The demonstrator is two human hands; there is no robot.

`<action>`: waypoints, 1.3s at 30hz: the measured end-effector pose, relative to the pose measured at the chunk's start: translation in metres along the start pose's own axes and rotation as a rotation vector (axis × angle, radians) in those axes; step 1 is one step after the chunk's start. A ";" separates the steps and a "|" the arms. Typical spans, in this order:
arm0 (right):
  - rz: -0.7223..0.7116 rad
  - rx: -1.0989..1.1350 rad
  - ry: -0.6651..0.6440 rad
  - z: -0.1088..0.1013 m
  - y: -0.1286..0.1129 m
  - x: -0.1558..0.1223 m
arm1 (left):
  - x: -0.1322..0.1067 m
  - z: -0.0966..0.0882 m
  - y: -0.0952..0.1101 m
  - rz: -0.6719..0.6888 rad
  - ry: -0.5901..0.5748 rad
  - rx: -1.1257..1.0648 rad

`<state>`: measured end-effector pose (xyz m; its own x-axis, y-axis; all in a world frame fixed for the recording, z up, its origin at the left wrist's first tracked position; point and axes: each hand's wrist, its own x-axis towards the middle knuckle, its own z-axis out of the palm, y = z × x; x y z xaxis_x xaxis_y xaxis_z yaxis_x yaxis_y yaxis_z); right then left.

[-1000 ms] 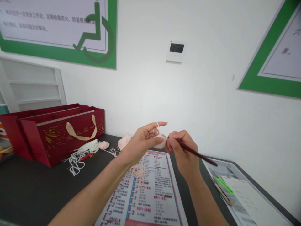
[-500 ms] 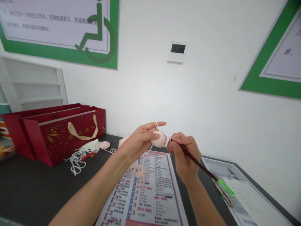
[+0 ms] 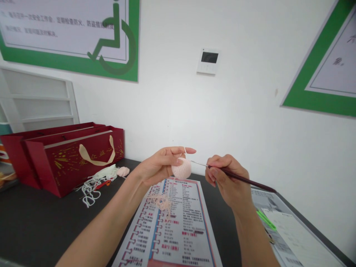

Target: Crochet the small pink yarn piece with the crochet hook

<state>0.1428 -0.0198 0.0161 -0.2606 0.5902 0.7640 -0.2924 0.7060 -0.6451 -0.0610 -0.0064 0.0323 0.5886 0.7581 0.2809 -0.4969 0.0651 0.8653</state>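
Left hand (image 3: 160, 163) pinches 1 pink crocheted piece (image 3: 182, 170) — right hand (image 3: 230, 178) clasps 1 hook (image 3: 253, 182).

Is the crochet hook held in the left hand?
No, the right hand holds the crochet hook, while the left hand holds the pale pink crocheted piece.

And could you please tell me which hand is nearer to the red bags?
Left. The left hand, holding the pale pink crocheted piece, is to the right of the red bags; the right hand, holding the hook, is farther right.
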 end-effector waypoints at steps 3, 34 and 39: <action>-0.015 -0.048 -0.024 -0.003 -0.003 0.000 | -0.001 -0.003 0.001 -0.045 -0.015 -0.021; -0.077 -0.763 0.106 0.025 -0.012 -0.007 | -0.002 0.025 -0.014 0.451 0.330 0.950; -0.239 -0.886 0.110 0.033 0.003 -0.007 | 0.000 0.030 -0.018 0.411 0.294 0.873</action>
<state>0.1132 -0.0345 0.0084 -0.1819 0.3921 0.9017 0.4958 0.8285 -0.2602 -0.0330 -0.0275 0.0294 0.2373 0.7524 0.6145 0.0840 -0.6461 0.7586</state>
